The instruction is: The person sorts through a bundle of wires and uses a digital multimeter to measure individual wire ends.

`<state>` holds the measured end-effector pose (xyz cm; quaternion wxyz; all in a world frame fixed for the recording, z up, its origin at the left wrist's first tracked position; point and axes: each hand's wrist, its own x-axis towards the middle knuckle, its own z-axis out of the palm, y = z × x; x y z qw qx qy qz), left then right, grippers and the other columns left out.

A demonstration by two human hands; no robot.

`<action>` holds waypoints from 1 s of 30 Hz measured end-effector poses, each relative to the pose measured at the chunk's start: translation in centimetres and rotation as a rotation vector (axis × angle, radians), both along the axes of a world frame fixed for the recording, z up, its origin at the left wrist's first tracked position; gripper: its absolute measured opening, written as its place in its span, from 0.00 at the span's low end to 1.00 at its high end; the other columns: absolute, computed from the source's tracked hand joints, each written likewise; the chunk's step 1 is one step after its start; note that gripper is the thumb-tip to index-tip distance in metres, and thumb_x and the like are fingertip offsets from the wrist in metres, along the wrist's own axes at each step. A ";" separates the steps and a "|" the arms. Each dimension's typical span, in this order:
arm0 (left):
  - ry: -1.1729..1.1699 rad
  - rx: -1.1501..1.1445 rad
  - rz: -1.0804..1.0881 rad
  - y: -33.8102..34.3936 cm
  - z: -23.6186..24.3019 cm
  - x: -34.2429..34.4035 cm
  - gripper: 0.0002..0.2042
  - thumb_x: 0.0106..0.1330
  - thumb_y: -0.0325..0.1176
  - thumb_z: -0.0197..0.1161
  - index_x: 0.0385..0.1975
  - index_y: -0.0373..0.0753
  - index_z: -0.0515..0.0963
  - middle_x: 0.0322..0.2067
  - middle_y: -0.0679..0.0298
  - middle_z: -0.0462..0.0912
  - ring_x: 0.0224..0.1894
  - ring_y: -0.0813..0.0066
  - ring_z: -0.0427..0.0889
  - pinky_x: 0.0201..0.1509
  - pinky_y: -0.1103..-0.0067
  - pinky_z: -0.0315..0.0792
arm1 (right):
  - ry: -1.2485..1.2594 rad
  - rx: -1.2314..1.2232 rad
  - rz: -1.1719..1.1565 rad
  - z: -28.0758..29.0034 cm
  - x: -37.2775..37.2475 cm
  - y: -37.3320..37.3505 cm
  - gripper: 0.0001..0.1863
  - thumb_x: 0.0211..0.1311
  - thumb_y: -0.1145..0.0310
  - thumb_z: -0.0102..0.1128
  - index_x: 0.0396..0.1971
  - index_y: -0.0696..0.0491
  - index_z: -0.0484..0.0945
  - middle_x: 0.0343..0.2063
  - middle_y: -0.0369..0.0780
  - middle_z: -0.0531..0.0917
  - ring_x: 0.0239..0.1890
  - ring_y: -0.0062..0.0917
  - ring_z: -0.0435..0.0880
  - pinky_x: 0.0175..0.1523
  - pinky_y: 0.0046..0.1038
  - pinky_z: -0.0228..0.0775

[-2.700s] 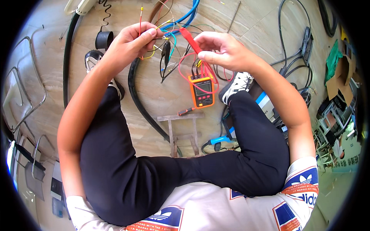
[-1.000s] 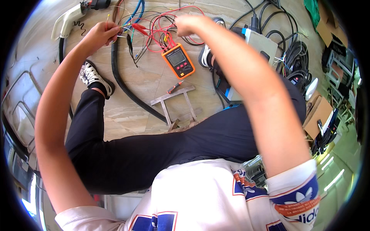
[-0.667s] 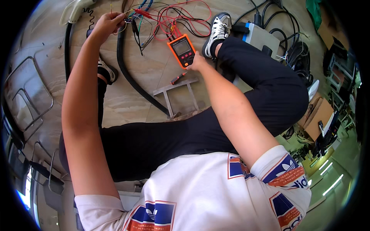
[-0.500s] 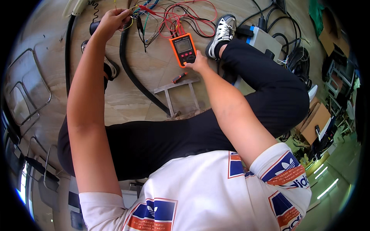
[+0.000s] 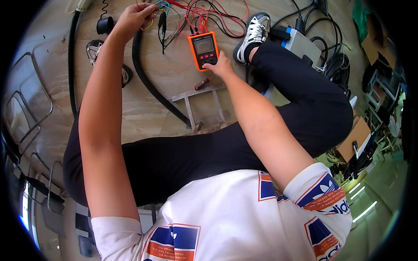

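Observation:
At the top of the view, my left hand [image 5: 136, 19] is closed in a pinch among thin coloured wires [image 5: 163, 7]. A thin red piece sticks up past its fingers; the exact grip is partly hidden. Beside it hangs a black clip lead [image 5: 163, 26], and a red clip [image 5: 176, 4] lies just to the right. My right hand [image 5: 221, 66] grips the lower right corner of an orange-and-black handheld meter [image 5: 203, 48], thumb over its front near the buttons. Red and black test leads [image 5: 213, 15] run from the meter's top end and loop over the floor.
A small red-and-black tool [image 5: 202, 84] lies by a wooden stool frame [image 5: 198, 93] below the meter. A thick black hose [image 5: 146, 78] curves across the tiled floor. At right stand a grey box [image 5: 302, 48], coiled black cables [image 5: 338, 71] and cardboard [image 5: 355, 141]. Metal chair frames [image 5: 43, 82] are at left.
My left hand has moved slightly up and to the right with the wires. The meter and my right hand have shifted a little up and left, and the meter has turned more upright.

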<state>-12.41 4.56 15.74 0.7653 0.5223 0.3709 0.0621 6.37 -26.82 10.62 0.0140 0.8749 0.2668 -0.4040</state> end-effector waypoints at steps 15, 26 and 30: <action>0.091 -0.007 -0.029 0.6 -1.1 -0.7 0.13 0.71 0.39 0.55 0.46 0.38 0.79 0.22 0.76 0.72 0.20 0.88 0.65 0.24 0.89 0.59 | -0.095 -0.190 0.019 4.2 -1.1 1.4 0.21 0.51 0.53 0.68 0.37 0.54 0.80 0.39 0.49 0.83 0.45 0.42 0.82 0.48 0.38 0.76; 0.059 -0.084 -0.004 1.0 -2.3 -0.7 0.12 0.71 0.39 0.55 0.45 0.39 0.79 0.23 0.76 0.73 0.22 0.88 0.67 0.27 0.89 0.63 | 0.582 -0.036 -1.355 -3.2 -1.3 -0.4 0.10 0.70 0.65 0.47 0.29 0.52 0.72 0.19 0.34 0.75 0.19 0.25 0.77 0.25 0.30 0.67; 0.082 -0.094 -0.004 1.0 -2.3 -1.1 0.12 0.71 0.38 0.55 0.46 0.39 0.79 0.24 0.77 0.73 0.24 0.88 0.69 0.28 0.89 0.64 | 0.605 -0.014 -1.485 -3.5 -1.4 0.1 0.09 0.69 0.72 0.40 0.32 0.49 0.71 0.20 0.34 0.76 0.20 0.24 0.76 0.28 0.31 0.67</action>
